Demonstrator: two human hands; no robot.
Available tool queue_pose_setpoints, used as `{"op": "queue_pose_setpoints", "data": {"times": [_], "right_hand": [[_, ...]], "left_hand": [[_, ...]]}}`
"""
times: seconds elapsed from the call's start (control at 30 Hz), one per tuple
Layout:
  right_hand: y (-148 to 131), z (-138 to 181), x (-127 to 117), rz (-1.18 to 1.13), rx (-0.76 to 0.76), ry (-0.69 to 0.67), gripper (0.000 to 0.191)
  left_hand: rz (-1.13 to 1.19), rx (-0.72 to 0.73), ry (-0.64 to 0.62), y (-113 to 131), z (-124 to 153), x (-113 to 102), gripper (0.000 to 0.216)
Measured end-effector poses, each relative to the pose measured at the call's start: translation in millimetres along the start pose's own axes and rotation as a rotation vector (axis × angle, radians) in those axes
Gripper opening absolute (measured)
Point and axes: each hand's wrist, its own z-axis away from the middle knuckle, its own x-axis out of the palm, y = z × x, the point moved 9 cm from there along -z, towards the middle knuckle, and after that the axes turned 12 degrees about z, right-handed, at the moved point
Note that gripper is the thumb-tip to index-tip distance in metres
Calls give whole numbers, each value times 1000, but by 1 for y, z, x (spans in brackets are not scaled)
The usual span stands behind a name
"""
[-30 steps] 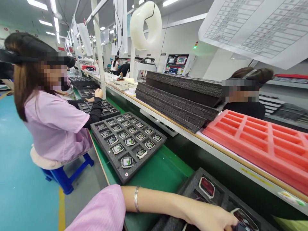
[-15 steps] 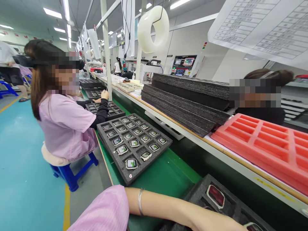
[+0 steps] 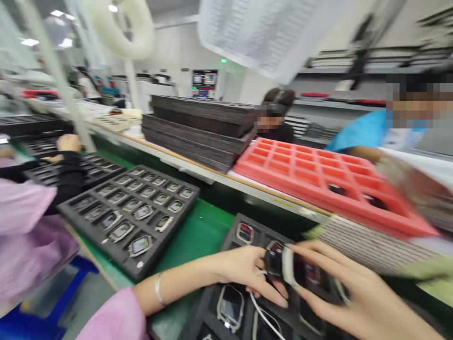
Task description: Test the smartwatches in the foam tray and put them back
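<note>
My left hand (image 3: 249, 271) is closed, fingers bent, over the near dark foam tray (image 3: 198, 314). A thin white cable (image 3: 265, 317) runs out of its grip and down across the tray; what sits at the cable's end is hidden. My right hand (image 3: 357, 288) grips a smartwatch with a pale case (image 3: 288, 267) between thumb and fingers, its edge turned toward my left hand. A dark, blurred piece (image 3: 274, 259) shows between the two hands. Other watches lie in the tray's pockets, among them a light-framed watch (image 3: 230, 307) below my left hand.
Another foam tray of watches (image 3: 170, 245) lies to the left on the green bench (image 3: 187, 236). A co-worker's dark sleeve (image 3: 72, 170) is beyond it. On the raised shelf are stacked black foam sheets (image 3: 194, 137) and a red foam tray (image 3: 300, 189). A person in blue (image 3: 364, 130) is at the right.
My view has swung right and down. Both hands now show over the near tray, where before only my left forearm was visible. The smartwatch and cable have come into sight.
</note>
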Motion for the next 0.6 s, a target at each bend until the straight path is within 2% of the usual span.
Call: {"op": "queue_pose_setpoints", "data": {"times": [0.07,0.23,0.37,0.47,0.6], "right_hand": [[-7,-1,9,-17,47,-67,39],[-13,-9,22,32,45,-91,43],[-14,-2,26,-20,29,-179,38],[-15,0,22,-20,28,-185,33],[-17,1,20,14,24,-199,39]], "left_hand": [[79,1,38,3,5,1,47],[113,-53,125,-3,6,0,50],[73,-68,139,-6,6,1,46],[88,-29,149,-4,6,0,42],[140,-23,117,-4,6,4,44]]}}
